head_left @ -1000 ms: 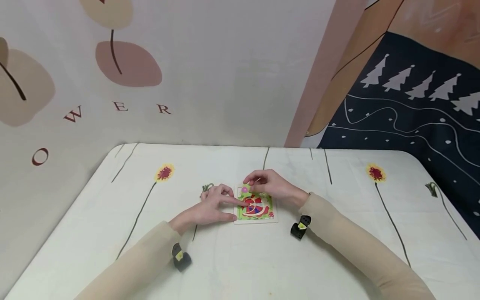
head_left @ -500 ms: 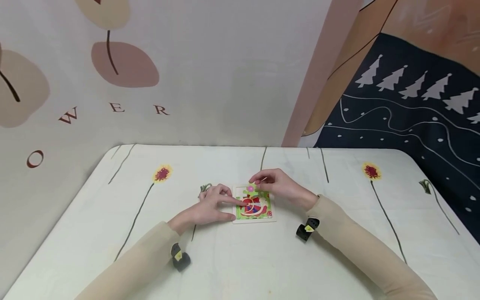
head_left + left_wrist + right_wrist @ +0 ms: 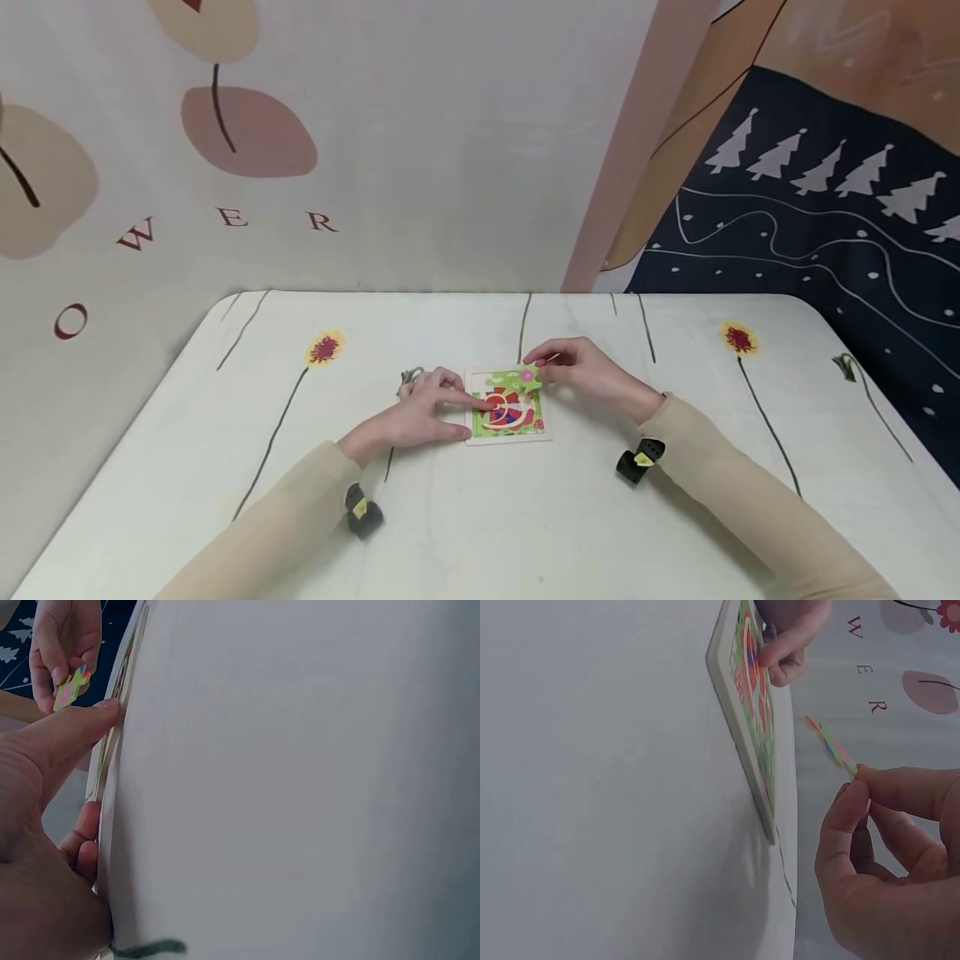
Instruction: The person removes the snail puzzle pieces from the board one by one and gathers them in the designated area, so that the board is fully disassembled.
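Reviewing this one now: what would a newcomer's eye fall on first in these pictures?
Probably the small, brightly coloured puzzle board near the middle of the white table in the head view, with the left hand touching it. Next, the green piece with a pink spot, pinched in the right hand and raised clear of the board. Behind, at the upper right, the dark backdrop with pale trees also stands out.

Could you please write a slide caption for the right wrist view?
The right hand pinches a thin green piece clear of the picture puzzle, which the left hand touches.
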Available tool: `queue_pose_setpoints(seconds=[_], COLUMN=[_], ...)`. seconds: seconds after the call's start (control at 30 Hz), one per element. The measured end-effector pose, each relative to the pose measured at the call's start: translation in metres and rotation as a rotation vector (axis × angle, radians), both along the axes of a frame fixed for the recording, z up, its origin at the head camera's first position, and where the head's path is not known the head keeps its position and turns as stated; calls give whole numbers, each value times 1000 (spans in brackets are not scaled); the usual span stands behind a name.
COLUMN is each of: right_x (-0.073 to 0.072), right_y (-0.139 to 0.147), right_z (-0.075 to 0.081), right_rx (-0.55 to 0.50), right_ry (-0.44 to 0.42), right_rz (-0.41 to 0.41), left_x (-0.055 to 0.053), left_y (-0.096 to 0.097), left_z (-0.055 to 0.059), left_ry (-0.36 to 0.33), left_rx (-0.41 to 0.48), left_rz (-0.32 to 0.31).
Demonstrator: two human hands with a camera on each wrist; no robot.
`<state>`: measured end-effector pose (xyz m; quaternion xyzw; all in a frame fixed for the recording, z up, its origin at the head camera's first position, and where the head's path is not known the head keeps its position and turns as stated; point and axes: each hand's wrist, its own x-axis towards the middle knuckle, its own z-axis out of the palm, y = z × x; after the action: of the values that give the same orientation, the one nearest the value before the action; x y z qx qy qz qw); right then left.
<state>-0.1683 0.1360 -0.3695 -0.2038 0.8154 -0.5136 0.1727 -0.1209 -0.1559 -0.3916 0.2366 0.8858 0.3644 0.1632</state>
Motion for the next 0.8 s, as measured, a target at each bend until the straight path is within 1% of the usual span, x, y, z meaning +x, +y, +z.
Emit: queue_pose_setpoints(seconds=[0.3,0.63,0.8], right_x=[4,5,7], right_y=[17,31,40], right_z=[1,8,6], right_rx=[57,98,113], right_ry=[15,29,29], right_rz=[-43,-85,-107], left_x=[2,-3,-5], left_y=[0,-2,-3], left_z=[1,3,4], left_ry=[-1,-14,-33], left_rx=[3,-8,-21], left_rz=[-8,-19,-39])
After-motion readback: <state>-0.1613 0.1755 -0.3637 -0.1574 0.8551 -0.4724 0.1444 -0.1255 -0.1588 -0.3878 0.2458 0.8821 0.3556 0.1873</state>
